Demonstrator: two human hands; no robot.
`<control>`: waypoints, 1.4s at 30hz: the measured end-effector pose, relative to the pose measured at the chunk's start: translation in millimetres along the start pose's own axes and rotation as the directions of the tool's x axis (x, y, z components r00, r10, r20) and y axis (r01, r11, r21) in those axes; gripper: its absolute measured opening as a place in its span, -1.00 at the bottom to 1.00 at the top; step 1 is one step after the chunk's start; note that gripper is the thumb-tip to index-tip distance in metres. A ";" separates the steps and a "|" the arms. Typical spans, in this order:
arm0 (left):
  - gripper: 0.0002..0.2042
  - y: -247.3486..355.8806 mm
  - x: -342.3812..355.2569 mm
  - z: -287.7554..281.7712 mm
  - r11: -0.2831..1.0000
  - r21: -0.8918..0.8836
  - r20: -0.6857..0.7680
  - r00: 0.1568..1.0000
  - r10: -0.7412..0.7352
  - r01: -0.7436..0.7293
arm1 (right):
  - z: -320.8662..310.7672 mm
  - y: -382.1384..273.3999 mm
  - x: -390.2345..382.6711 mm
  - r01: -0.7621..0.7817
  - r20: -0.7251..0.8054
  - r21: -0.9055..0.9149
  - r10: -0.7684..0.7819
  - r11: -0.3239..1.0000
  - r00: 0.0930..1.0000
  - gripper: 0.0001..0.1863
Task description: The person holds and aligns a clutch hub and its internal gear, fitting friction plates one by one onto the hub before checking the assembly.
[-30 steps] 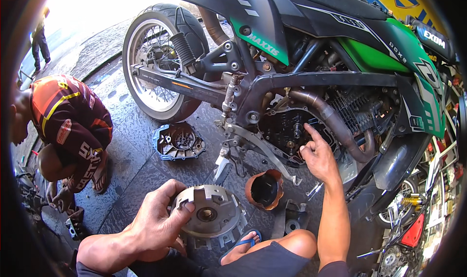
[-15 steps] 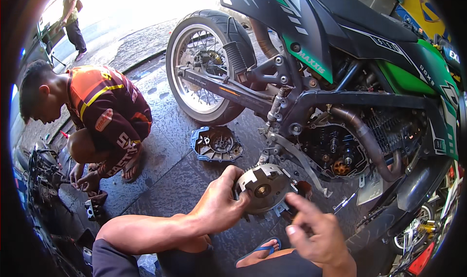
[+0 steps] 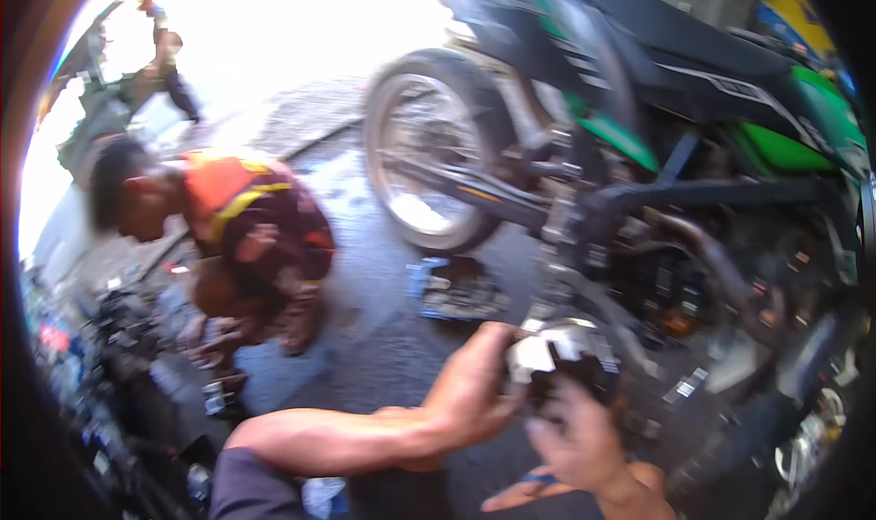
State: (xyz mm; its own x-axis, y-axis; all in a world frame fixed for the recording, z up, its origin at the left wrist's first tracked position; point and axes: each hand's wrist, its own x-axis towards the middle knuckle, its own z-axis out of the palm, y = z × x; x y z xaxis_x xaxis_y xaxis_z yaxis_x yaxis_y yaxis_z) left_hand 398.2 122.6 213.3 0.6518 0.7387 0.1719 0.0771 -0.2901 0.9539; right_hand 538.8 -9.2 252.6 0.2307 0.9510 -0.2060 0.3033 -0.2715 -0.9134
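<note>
My left hand (image 3: 467,388) grips a round silver clutch basket (image 3: 558,345) by its left edge, thumb and fingers around the rim. Just below the basket, my right hand (image 3: 584,442) is raised close to it, its fingers smeared by motion; whether they touch the metal I cannot make out. Beyond the basket stands a green and black motorcycle (image 3: 730,109), its engine case (image 3: 671,292) open on this side with dark inner parts showing. On the floor near the rear wheel (image 3: 438,155) lies an engine side cover (image 3: 456,290) with a blue edge.
At the left, a person in an orange and dark shirt (image 3: 269,214) crouches, hands low by a small metal part (image 3: 216,399). Dark machine parts (image 3: 119,338) crowd the left edge. Another person (image 3: 164,64) stands far back. My sandalled foot (image 3: 525,493) is below the right hand.
The view has swung left and blurred, so everything sits further right and mostly lower. The clutch basket has tilted in my left hand. My right hand has moved in beneath it.
</note>
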 end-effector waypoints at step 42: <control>-0.75 -9.4 24.0 -30.9 0.997 -0.012 -0.143 0.987 -0.073 0.072 | -30.8 10.5 21.9 0.260 -0.065 -0.029 -0.261 0.965 0.963 -0.47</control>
State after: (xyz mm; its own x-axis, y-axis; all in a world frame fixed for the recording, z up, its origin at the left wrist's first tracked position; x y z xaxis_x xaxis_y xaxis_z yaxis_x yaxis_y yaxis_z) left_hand 389.7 161.8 216.0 0.5295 0.8374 0.1354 0.1151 -0.2290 0.9666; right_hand 575.6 4.2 249.3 0.2033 0.9771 0.0630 0.3792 -0.0192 -0.9251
